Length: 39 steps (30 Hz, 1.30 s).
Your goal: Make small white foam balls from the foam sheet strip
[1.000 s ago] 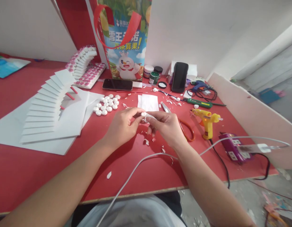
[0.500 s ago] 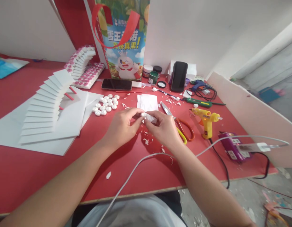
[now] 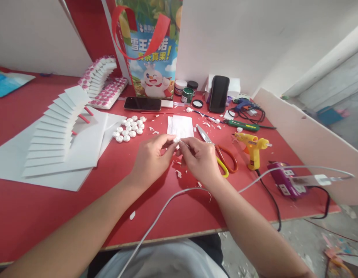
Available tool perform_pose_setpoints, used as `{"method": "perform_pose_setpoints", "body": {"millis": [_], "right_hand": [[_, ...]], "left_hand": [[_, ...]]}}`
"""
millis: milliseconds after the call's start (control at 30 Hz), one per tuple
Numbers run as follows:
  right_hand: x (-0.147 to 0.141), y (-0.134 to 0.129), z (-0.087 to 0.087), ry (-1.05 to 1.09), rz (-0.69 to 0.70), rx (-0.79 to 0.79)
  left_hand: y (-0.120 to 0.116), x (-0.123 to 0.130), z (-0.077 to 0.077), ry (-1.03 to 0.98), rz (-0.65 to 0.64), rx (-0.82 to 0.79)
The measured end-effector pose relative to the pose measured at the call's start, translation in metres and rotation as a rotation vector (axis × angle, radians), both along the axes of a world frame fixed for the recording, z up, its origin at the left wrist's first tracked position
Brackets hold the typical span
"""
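Note:
My left hand [image 3: 152, 156] pinches a small white rolled strip [image 3: 176, 139] between thumb and fingertips. Touching the same piece from the other side, my right hand [image 3: 201, 156] has its thumb and fingers closed on it; the fingers cover much of the strip. Just beyond my fingertips lies a stack of thin white sheets [image 3: 181, 125]. Several small white spiral rolls [image 3: 132, 133] are grouped to the left of my hands. Scissors [image 3: 227, 157] with orange and yellow handles rest beside my right hand. White scraps [image 3: 179, 173] are scattered below my hands.
At the left, a fan-shaped white piece [image 3: 48, 141] sits on white boards [image 3: 92, 154]. A yellow glue gun [image 3: 254, 146], a green-handled tool [image 3: 242, 125] and a purple power block [image 3: 283, 179] are on the right. A white cable [image 3: 167, 206] crosses in front. Phones, paint jars and a bag [image 3: 154, 50] stand behind.
The loose white length between my fingers is shorter and the piece looks more compact. My right hand has turned slightly; both hands stay in about the same place.

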State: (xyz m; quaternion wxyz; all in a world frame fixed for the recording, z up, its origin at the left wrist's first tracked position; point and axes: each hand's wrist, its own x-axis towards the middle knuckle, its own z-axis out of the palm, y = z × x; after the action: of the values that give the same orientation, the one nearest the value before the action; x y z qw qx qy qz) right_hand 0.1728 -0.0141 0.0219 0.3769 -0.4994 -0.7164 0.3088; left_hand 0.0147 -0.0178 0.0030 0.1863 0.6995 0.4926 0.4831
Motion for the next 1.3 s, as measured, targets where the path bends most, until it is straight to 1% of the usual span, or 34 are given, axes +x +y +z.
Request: {"method": "perform_pose_setpoints", "body": {"millis": [100,267,400,433,500,600,667,700,767,833,867,933,1000,1067,1133,1300], "right_hand": [[0.002,0.001,0.001,-0.023,0.022,0.032],[0.005,0.003,-0.001,-0.110,0.040,0.125],[0.005,0.003,-0.003,-0.160,0.037,0.149],[0.004,0.003,-0.003,-0.140,0.037,0.117],[0.003,0.003,0.000,-0.024,0.047,-0.015],[0.003,0.004,0.007,0.323,0.104,-0.297],[0.004,0.006,0.012,0.545,0.150,-0.432],[0.005,0.006,0.014,0.621,0.174,-0.473],[0.007,0.007,0.017,0.708,0.214,-0.503],[0.009,0.008,0.018,0.746,0.232,-0.501],[0.010,0.008,0.018,0.757,0.223,-0.496],[0.010,0.008,0.018,0.774,0.179,-0.492],[0.011,0.009,0.017,0.791,0.126,-0.486],[0.012,0.011,0.017,0.807,0.081,-0.481],[0.012,0.012,0.017,0.812,0.059,-0.485],[0.013,0.014,0.016,0.800,0.058,-0.498]], "left_hand": [[0.000,-0.002,-0.003,0.033,-0.035,0.007],[0.002,-0.006,-0.003,0.031,-0.171,-0.008],[0.003,-0.006,0.000,0.049,-0.195,-0.073],[0.003,-0.006,0.000,0.063,-0.188,-0.065],[0.005,-0.006,0.000,0.094,-0.157,-0.009],[0.007,-0.008,-0.003,0.089,-0.093,0.089],[0.008,-0.011,-0.004,0.012,-0.081,0.091],[0.009,-0.011,-0.003,-0.050,-0.086,0.075],[0.010,-0.013,-0.001,-0.210,-0.115,0.016],[0.012,-0.014,0.000,-0.431,-0.191,-0.076],[0.014,-0.014,0.001,-0.559,-0.256,-0.148],[0.017,-0.016,0.002,-0.796,-0.424,-0.339],[0.019,-0.018,0.002,-0.932,-0.569,-0.508],[0.019,-0.018,0.004,-0.981,-0.652,-0.597],[0.017,-0.018,0.006,-0.986,-0.670,-0.636],[0.014,-0.017,0.010,-0.873,-0.558,-0.687]]}}
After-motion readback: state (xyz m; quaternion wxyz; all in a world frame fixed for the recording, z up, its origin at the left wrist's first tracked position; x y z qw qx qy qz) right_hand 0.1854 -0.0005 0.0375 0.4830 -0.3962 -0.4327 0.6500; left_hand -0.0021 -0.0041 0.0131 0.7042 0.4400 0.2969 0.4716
